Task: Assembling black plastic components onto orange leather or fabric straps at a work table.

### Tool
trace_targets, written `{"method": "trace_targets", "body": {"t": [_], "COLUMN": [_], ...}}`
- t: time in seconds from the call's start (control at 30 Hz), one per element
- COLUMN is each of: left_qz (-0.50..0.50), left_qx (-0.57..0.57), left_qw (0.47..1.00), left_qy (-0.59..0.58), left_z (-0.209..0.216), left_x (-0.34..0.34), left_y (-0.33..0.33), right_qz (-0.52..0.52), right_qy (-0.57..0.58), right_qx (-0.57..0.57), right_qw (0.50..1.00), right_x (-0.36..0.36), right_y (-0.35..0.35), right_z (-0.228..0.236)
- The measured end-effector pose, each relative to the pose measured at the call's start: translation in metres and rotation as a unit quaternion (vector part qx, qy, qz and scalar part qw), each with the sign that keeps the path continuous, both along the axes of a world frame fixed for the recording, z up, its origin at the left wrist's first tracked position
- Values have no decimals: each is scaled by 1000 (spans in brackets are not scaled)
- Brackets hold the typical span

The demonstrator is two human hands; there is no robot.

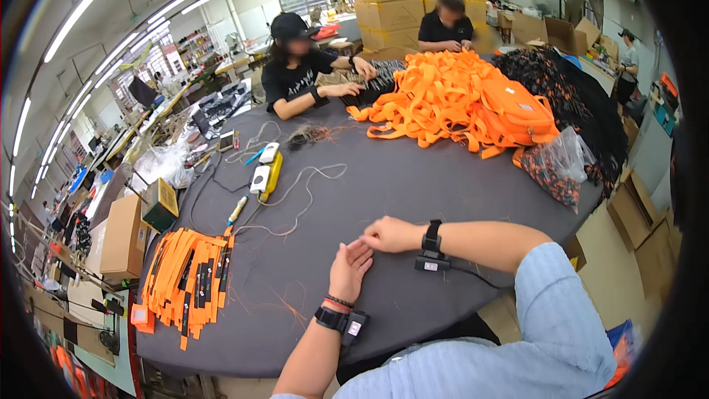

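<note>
My left hand [350, 273] is raised over the dark grey table cover [295, 295], palm turned up and fingers stretched out. Against its fingertips rests my right hand [394, 236], with the fingers curled in and pressed together. Whatever the right fingers may pinch is too small to make out. Both wrists wear black straps with small box-like devices, and a cable runs from the right one. Loose orange threads [286, 309] are scattered on the cover left of my hands. Further left lies a stack of orange webbing strips with black sections [188, 277].
Near the strips lie a pen-like tool [238, 210] and a yellow-and-white power strip [267, 176] with trailing cords. A heap of orange straps [443, 92], an orange bag [517, 112] and a clear plastic bag of small pieces [555, 170] fill the far right. Two people work across the table.
</note>
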State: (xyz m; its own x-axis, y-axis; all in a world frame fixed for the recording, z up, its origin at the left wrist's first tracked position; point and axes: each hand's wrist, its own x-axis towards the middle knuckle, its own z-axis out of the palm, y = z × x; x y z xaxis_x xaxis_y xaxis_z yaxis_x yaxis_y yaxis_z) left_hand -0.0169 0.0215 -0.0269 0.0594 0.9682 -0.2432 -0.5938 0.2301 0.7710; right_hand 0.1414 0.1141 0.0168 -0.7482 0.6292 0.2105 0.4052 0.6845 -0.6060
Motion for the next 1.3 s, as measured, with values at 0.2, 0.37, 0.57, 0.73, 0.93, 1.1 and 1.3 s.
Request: {"method": "trace_targets", "body": {"t": [0.2, 0.37, 0.57, 0.73, 0.93, 1.1, 1.3], "left_qz": [-137, -89, 10, 12, 40, 38, 37], "left_qx": [18, 1, -95, -83, -98, -91, -54], "left_qw": [935, 904, 907, 887, 887, 887, 886], "left_qy": [-328, -418, -411, -454, -449, -450, -459], "left_z": [1, 1, 22, 23, 25, 29, 34], "left_x": [2, 5, 4, -10, -15, -13, -13], "left_y": [-3, -10, -7, -3, -7, -6, -8], "right_qz": [102, 67, -72, -85, -132, -90, -35], "right_qy": [44, 70, 151, -30, -121, -109, 244], "right_qx": [140, 32, -130, -53, 43, -67, -620], "right_qw": [984, 995, 977, 994, 983, 988, 745], "right_x": [-25, -21, 11, 55, 57, 69, 31], "right_y": [-40, -51, -3, -12, -22, -7, -19], "right_z": [10, 22, 32, -6, -3, -18, -14]}}
